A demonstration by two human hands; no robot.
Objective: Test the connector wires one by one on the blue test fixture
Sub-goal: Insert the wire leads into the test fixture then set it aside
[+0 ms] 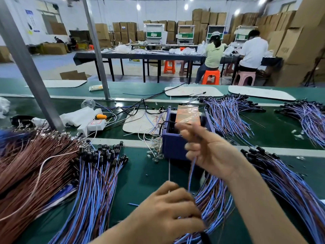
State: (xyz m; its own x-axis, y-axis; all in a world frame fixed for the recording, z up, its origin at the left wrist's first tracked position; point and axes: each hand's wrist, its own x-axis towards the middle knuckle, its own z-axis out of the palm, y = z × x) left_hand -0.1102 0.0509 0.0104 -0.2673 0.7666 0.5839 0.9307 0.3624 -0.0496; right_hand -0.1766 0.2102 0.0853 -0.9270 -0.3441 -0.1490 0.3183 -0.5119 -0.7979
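Over the green bench (140,173), right hand (209,152) pinches one blue wire (191,168) right by the blue box (173,143), while left hand (168,213) has its fingers curled round the wire bundle (212,196) below.

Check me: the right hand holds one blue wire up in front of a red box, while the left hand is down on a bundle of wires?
Not quite. The head view shows the box is blue, not red. The right hand does hold one blue wire up in front of it, and the left hand is down on the bundle of wires.
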